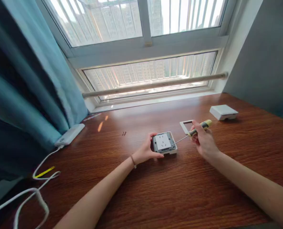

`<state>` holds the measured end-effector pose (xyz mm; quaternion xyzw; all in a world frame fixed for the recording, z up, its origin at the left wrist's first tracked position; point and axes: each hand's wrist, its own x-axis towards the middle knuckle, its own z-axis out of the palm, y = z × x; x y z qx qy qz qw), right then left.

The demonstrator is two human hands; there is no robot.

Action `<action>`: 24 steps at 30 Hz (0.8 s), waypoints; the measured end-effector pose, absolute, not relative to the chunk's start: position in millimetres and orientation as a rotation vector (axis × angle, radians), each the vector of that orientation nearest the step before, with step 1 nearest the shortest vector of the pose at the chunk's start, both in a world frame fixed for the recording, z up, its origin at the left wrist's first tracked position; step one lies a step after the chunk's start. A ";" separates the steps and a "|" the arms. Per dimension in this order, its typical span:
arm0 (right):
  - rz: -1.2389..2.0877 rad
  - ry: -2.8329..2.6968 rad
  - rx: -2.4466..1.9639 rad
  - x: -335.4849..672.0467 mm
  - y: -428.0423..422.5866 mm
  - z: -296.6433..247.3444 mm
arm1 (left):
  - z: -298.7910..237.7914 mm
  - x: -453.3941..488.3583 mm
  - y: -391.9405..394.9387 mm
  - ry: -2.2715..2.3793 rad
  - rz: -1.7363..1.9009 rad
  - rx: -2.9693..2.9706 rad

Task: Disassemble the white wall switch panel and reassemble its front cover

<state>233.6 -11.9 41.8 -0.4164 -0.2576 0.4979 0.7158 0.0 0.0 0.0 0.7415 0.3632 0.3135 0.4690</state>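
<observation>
A grey-framed wall socket [164,143] with a white face lies on the brown wooden table [155,190]. My left hand [145,152] grips its left side, fingers curled round the edge. In my right hand [203,141] is a screwdriver [195,130] with a yellow and black handle. Its metal tip reaches the socket's right edge. A white cover frame [185,126] lies flat just behind the right hand.
A white box [223,112] sits at the far right of the table. Two small dark screws [124,133] lie left of the socket. A white power bank [70,134] with white cables [37,190] rests at the left by a teal curtain [29,79]. A window runs along the back.
</observation>
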 end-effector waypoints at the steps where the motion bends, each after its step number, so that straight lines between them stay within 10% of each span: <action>1: 1.102 -0.564 -0.920 234.2 -12.2 41.7 | 0.7 0.3 0.1 0.881 0.775 1.821; 24: 1.549 -0.631 -1.109 237.1 -9.0 30.8 | -0.9 0.7 -9.7 0.861 1.096 1.710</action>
